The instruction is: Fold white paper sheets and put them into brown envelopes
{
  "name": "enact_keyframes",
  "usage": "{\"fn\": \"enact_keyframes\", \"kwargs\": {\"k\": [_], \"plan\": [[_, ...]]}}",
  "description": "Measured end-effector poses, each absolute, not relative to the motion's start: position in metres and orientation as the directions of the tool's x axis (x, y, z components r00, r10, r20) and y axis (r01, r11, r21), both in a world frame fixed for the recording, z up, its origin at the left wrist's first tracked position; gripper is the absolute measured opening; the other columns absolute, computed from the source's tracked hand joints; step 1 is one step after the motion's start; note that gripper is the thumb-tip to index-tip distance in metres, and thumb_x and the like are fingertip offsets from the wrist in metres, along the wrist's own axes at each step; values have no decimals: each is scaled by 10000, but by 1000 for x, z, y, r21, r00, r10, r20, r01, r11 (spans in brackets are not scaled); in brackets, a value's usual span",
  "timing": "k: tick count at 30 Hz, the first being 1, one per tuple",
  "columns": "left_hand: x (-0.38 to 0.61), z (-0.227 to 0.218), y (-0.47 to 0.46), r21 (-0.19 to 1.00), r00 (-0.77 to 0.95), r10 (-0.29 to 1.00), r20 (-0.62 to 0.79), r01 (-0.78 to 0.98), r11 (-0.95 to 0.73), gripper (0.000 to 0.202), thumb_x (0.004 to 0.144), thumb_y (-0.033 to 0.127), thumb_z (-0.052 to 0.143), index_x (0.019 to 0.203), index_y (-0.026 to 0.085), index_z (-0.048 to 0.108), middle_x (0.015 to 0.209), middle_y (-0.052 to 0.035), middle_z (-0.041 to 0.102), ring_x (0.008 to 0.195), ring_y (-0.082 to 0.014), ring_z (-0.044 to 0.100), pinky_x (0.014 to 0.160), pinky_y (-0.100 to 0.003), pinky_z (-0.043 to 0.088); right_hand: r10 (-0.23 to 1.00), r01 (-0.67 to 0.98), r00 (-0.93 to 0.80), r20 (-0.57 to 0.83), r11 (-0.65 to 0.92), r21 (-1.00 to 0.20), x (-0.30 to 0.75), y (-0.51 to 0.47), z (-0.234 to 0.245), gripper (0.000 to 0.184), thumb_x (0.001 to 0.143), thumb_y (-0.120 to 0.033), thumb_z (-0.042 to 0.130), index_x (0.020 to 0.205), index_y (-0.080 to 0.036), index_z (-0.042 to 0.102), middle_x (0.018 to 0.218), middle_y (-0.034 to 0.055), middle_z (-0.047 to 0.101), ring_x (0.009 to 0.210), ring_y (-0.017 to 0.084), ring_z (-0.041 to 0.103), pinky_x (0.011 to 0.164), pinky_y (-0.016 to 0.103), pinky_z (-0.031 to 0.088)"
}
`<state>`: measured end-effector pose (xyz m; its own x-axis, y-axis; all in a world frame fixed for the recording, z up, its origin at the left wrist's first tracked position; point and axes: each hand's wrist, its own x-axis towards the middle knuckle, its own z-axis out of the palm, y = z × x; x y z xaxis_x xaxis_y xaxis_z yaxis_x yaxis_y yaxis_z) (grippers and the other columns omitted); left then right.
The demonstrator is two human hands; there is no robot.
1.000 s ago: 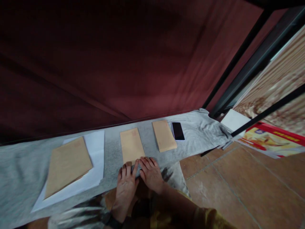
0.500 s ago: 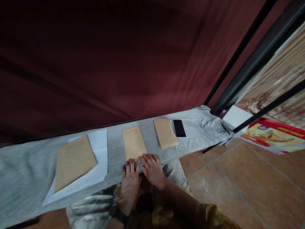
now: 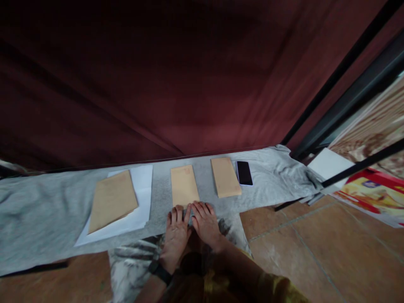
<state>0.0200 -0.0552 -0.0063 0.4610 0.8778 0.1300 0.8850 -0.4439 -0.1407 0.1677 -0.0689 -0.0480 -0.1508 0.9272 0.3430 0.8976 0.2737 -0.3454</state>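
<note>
Flat tan envelope (image 3: 184, 187)
Lies at seven o'clock from view centre; reddish print (image 3: 187, 171) near its one o'clock corner.

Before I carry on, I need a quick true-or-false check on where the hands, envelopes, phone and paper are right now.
1. The left hand and right hand are both at the near end of the middle envelope. True.
2. The phone lies left of the middle envelope. False: it lies to the right, beyond the right-hand envelope.
3. The white paper lies partly under brown envelopes. True.
4. The black wristband is on the right wrist. False: it is on the left wrist.
5. The phone's screen is dark. True.
</note>
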Motion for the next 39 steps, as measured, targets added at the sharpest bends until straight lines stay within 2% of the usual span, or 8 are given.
{"fn": "enact_keyframes", "kwargs": {"k": [8,12,18,23,25,29,33,39], "plan": [[21,-8,-56,-163,450,884,126,888,-429,733,862,225,632,1555,182,397,1428,-206,539,1332,-359,500,1112,-538,397,915,893,-159,372,293,-341,168,-69,-50,516,1020,-285,519,1521,-184,447,1507,84,551,1400,224,459,1214,444,254],[19,-18,-60,-171,437,887,147,895,-413,682,882,224,587,1537,143,416,1473,-237,512,1378,-371,480,1123,-549,393,914,896,-159,374,292,-334,169,-69,-48,496,1017,-288,526,1501,-191,476,1492,93,565,1390,225,472,1212,445,261],[21,-26,-62,-82,409,891,197,913,-401,642,890,228,552,1510,106,437,1518,-265,472,1432,-383,435,1158,-575,361,925,893,-137,354,270,-361,167,-69,-43,464,1020,-279,519,1476,-193,507,1474,87,584,1387,219,479,1218,442,252],[20,-32,-57,-33,468,859,209,881,-472,638,853,113,472,1487,44,443,1552,-222,465,1477,-305,395,1197,-470,357,943,890,-97,320,226,-397,161,-66,-33,424,1065,-290,420,1473,-223,517,1447,82,608,1366,229,503,1240,517,175],[18,-36,-56,-31,482,848,218,872,-488,632,849,101,453,1477,33,457,1555,-212,468,1473,-297,405,1207,-466,345,943,889,-117,310,238,-391,160,-66,-32,434,1074,-304,402,1488,-220,501,1474,74,587,1391,224,479,1249,507,164],[15,-38,-57,-25,486,836,256,867,-497,632,870,187,490,1483,37,463,1565,-206,459,1478,-312,397,1207,-470,346,946,900,-151,288,252,-355,164,-70,-34,465,1073,-342,417,1515,-211,470,1524,67,537,1430,215,442,1258,482,177],[14,-37,-60,-2,444,845,297,885,-465,630,894,250,505,1476,11,465,1550,-234,467,1467,-329,412,1181,-479,380,953,911,-135,272,227,-343,169,-74,-34,472,1080,-327,386,1531,-200,447,1543,70,514,1435,205,441,1255,463,202],[13,-33,-61,23,404,881,244,906,-422,582,924,238,487,1465,26,487,1532,-242,486,1450,-338,436,1177,-496,383,959,923,-111,259,196,-330,175,-76,-31,466,1076,-310,383,1520,-197,467,1542,60,516,1434,233,442,1245,473,227]]}}
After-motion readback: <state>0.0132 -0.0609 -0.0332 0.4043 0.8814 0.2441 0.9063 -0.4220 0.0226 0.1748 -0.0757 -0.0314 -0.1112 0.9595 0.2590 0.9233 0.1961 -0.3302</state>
